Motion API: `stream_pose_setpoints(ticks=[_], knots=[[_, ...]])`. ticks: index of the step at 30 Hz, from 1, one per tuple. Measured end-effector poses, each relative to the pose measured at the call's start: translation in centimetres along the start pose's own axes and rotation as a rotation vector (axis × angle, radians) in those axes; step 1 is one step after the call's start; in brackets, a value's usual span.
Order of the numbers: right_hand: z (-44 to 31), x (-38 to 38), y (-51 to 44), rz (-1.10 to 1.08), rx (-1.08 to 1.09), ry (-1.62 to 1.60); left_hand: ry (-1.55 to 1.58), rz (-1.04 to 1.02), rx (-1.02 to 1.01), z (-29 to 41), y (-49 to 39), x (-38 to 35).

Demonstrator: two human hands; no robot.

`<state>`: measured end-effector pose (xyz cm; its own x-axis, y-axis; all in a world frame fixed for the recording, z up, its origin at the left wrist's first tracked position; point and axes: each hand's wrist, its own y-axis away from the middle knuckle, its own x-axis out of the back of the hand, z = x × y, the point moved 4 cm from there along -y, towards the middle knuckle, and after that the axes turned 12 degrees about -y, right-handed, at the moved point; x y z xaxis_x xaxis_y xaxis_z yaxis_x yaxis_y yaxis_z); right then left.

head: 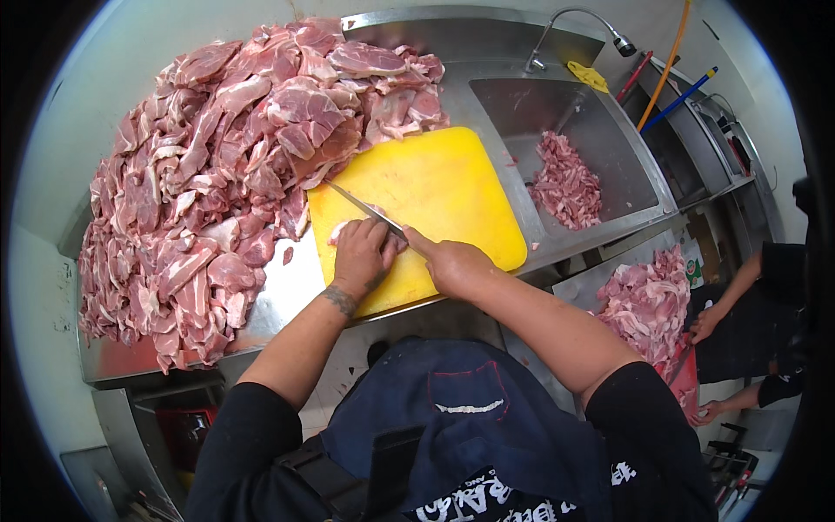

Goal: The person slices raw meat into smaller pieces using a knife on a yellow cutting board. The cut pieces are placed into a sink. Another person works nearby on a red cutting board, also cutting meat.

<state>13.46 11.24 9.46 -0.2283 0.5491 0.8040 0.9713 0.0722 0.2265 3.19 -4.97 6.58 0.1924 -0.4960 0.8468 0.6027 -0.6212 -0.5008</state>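
A yellow cutting board [437, 173] lies on the steel counter in front of me. On its left part is a small piece of raw meat [338, 233], mostly covered by my left hand [361, 258], which presses it down with bent fingers. My right hand [456, 266] grips a long kitchen knife [368, 210], its index finger stretched along the blade's spine. The blade runs up and left across the meat, its tip near the board's left edge. The knife's handle is hidden inside my right hand. A large heap of raw meat slabs [222, 163] borders the board on the left.
Cut meat strips [567, 186] lie in the steel sink [616, 163] to the right, under a gooseneck faucet [580, 12]. A yellow cloth [588, 76] rests on the sink's back rim. At right, another person's hand [704, 324] holds a knife beside more meat [642, 303].
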Motion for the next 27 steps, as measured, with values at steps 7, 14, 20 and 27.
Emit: stream_pose_setpoints(ticks=[7, 14, 20, 27], knots=[[2.3, 1.0, 7.3, -0.063, -0.123, -0.072, -0.023, 0.041, 0.044, -0.8, 1.2, 1.0], [2.2, 2.6, 11.4, -0.066, -0.143, 0.032, -0.040, 0.001, 0.073, -1.0, 1.3, 0.7], [0.5, 2.2, 9.1, -0.074, -0.072, 0.007, -0.021, 0.102, 0.025, -0.6, 1.1, 1.2], [-1.1, 0.2, -0.1, -0.047, 0.007, 0.014, -0.009, -0.008, 0.014, -1.1, 1.0, 0.8]])
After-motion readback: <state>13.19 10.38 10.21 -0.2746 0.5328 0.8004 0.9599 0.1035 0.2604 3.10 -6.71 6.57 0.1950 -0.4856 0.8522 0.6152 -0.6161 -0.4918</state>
